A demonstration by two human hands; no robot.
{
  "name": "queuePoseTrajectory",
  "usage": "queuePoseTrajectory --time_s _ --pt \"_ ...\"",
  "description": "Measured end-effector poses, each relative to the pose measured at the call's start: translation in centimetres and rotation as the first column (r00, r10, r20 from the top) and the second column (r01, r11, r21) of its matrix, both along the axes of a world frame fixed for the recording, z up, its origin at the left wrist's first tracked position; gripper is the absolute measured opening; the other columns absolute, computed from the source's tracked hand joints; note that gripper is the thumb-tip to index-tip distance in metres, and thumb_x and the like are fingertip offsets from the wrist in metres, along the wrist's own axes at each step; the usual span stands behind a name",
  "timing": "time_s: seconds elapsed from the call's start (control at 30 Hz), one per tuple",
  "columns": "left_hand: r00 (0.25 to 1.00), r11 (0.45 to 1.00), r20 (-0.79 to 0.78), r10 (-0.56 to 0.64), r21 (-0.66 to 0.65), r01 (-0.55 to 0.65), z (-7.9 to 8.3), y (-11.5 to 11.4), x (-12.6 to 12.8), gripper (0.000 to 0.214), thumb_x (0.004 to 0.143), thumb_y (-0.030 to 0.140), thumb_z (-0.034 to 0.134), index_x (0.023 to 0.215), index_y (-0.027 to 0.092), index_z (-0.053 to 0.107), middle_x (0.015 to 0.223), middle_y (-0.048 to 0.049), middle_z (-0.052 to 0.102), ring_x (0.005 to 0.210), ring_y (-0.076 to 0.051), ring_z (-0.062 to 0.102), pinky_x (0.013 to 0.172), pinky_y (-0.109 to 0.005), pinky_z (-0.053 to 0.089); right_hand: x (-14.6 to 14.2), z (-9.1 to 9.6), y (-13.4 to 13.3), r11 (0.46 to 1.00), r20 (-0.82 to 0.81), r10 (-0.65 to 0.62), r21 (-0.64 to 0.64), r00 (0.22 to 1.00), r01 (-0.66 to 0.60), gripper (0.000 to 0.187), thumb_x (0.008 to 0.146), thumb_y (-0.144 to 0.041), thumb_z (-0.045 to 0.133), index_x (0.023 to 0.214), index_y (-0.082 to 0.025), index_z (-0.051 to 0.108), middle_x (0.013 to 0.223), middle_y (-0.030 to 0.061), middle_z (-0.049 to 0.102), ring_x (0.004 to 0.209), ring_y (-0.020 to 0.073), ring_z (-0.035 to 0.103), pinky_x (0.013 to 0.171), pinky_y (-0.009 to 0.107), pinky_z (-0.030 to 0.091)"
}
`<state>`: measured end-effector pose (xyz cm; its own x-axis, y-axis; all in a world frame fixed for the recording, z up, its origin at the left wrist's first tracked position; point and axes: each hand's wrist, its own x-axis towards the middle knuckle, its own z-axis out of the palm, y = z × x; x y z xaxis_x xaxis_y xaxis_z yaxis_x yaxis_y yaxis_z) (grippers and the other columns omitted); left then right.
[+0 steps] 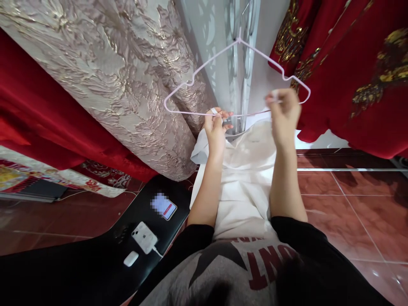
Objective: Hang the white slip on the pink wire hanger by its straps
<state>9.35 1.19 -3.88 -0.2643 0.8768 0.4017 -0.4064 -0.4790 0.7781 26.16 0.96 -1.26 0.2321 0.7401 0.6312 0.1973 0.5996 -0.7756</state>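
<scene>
A pale pink clothes hanger [219, 54] is upright in front of me, its metal hook reaching up before a grey rack. At its bottom bar is my left hand [216, 131], thumb and index finger closed around the bar and the other fingers stretched to the right. My right hand [285, 112], a little blurred, is by the hanger's right end with its fingers pinched; a small white bit shows at the fingertips, too unclear to name. Below the bar, a white garment [248, 157] spreads down between my forearms. How its upper edge is held is unclear.
Textured beige fabric [127, 80] hangs at left, and red cloth with gold decoration [338, 76] at right. On a black bench [95, 259] lie a lit phone [167, 210], a white phone [144, 237] with a cable, and a small white case [131, 259]. Red floor tiles [366, 212] lie at right.
</scene>
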Motion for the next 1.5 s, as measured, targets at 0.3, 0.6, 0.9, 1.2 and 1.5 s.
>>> queuePoseTrajectory --time_s 0.3,0.6,0.9,1.2,1.5 --pt "0.941 0.944 -0.083 0.329 0.044 -0.327 -0.6 -0.3 -6.2 0.024 0.095 0.042 0.053 0.114 0.028 0.055 0.12 -0.0048 0.066 0.108 -0.024 0.065 0.059 -0.026 0.051 -3.1 -0.7 0.5 0.984 0.099 -0.175 -0.006 0.979 0.177 0.015 0.076 -0.029 0.067 0.08 -0.019 0.056 0.084 -0.0007 0.065 0.077 0.0103 0.059 0.07 0.025 0.043" --pt "0.767 0.796 -0.259 0.586 0.36 -0.487 2.4 -0.4 -12.0 0.033 0.084 0.004 0.049 0.083 0.022 0.077 0.088 0.0008 0.074 0.089 -0.02 0.068 0.076 -0.036 0.053 -2.9 -0.7 0.4 0.995 -0.021 -0.1 -0.02 0.995 0.1 0.018 0.074 -0.027 0.069 0.078 -0.017 0.055 0.078 -0.0029 0.06 0.057 0.0031 0.038 0.053 0.022 0.025" --pt "0.641 0.934 -0.688 0.341 0.326 -0.147 8.0 0.1 -10.0 0.035 0.09 -0.007 0.058 0.099 0.027 0.061 0.084 0.004 0.057 0.091 -0.02 0.057 0.108 -0.047 0.041 -3.9 -0.6 -0.1 1.0 -0.05 0.006 -0.016 0.999 -0.007 0.019 0.074 -0.025 0.067 0.071 -0.018 0.049 0.071 -0.0034 0.054 0.062 0.0048 0.045 0.057 0.022 0.033" --pt "0.735 0.894 -0.538 0.413 0.394 -0.214 4.7 -2.1 -2.4 0.025 0.09 0.001 0.056 0.101 0.023 0.06 0.109 -0.0039 0.06 0.12 -0.026 0.052 0.109 -0.041 0.037 -3.4 -0.4 -0.8 0.998 0.008 0.063 -0.014 0.998 -0.063 0.01 0.083 -0.027 0.054 0.084 -0.019 0.061 0.088 -0.0016 0.066 0.05 0.0024 0.028 0.049 0.022 0.028" --pt "0.36 0.881 -0.804 0.472 0.44 -0.173 0.4 -1.8 0.3 0.034 0.089 0.003 0.054 0.115 0.024 0.059 0.116 -0.0084 0.058 0.119 -0.031 0.049 0.102 -0.046 0.042 2.7 -0.4 -0.1 0.945 -0.267 -0.211 0.19 0.94 0.266 0.023 0.081 -0.017 0.057 0.099 -0.024 0.068 0.099 0.0024 0.069 0.066 0.0109 0.058 0.065 0.032 0.05"
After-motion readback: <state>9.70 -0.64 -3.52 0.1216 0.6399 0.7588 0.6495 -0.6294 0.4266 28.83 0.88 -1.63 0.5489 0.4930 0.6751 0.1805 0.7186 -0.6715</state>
